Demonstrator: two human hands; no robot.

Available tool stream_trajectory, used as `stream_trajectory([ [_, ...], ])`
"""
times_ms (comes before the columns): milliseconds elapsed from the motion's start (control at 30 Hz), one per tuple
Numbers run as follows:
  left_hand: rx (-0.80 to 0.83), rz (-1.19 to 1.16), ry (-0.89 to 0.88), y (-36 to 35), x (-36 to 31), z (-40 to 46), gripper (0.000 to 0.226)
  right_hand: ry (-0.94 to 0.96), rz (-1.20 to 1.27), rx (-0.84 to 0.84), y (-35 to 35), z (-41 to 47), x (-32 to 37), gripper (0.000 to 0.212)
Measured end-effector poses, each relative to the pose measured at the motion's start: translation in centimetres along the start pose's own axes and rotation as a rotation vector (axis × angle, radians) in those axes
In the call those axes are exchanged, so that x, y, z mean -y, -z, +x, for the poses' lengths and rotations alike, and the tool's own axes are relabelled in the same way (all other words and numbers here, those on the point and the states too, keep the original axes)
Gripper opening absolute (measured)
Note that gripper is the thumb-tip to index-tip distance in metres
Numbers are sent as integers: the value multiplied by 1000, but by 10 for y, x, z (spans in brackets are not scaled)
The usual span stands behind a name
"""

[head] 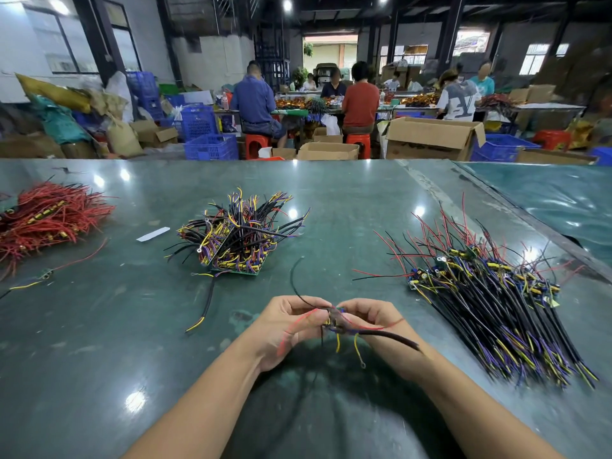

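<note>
Thin insulated wire is what the fingers have to manage. The left hand (284, 329) and the right hand (374, 321) both curl inward and pinch a small wire assembly (332, 321) between their fingertips, holding it off the green table (132, 342), close in front of the body.

The grip sits on the knot where the leads meet. The likeliest trouble is a lead pulled or kinked at its joint if the two hands twist against each other. The joints are hidden under fingertips and blur, so I cannot tell how sound they are.

The loose ends could also snag. A red wire (298, 323) loops across the left palm, and a thick black lead (390, 336) juts out past the right wrist, where a sweep of the forearm might catch it. A yellow wire (357, 351) with a ring terminal dangles below the fingers and could drag on the table.

The assembly looks small and light: a dark core with purple, yellow, red and black strands fanning out. One thin black strand arcs away above the left fingers.

Out to the right of the fingers lies a long pile of similar harnesses (496, 309). Beyond the fingertips sits a bristling middle heap (238, 240), and far off to the left a red bundle (46, 217).
</note>
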State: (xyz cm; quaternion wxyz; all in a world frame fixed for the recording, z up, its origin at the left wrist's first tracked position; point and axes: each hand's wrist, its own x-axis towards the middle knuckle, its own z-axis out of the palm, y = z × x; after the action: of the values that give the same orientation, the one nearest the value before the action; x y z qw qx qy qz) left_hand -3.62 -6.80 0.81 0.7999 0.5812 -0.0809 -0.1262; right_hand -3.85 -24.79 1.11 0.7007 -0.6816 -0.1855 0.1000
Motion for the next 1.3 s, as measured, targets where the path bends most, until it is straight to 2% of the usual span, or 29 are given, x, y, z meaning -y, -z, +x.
stream_trajectory([
  [133,39,-11,25,3,-1,0,11,13,62,-52,1,3,-3,21],
  [200,-37,-29,40,5,-2,3,12,-10,158,-73,1,4,-5,15],
  [267,-238,-14,11,10,-4,9,10,-31,225,-71,3,5,-6,9],
  [400,-790,138,-261,38,-11,16,18,-98,308,-168,5,7,-5,12],
  [500,-980,250,-281,58,-16,14,47,-137,358,-196,5,8,-3,18],
  [567,-1055,583,-355,56,-18,11,54,-149,373,-210,5,9,-3,18],
  [633,-975,826,-577,40,-21,7,41,-162,373,-213,4,8,-2,18],
  [700,-790,879,-711,17,-22,0,28,-171,332,-185,4,6,-1,22],
  [733,-682,870,-722,8,-21,-3,25,-174,306,-167,3,6,0,22],
  [767,-551,807,-670,0,-20,-6,23,-176,291,-147,2,5,1,20],
  [833,-236,559,-409,-13,-19,-9,27,-182,287,-102,1,3,2,13],
  [900,-58,387,-215,-16,-15,-9,30,-195,288,-48,-1,1,3,10],
  [1167,85,359,-153,-3,-12,-9,11,-283,293,74,-6,-5,12,11],
  [1300,51,338,-153,-1,-9,-8,8,-281,263,93,-6,-7,13,17],
])
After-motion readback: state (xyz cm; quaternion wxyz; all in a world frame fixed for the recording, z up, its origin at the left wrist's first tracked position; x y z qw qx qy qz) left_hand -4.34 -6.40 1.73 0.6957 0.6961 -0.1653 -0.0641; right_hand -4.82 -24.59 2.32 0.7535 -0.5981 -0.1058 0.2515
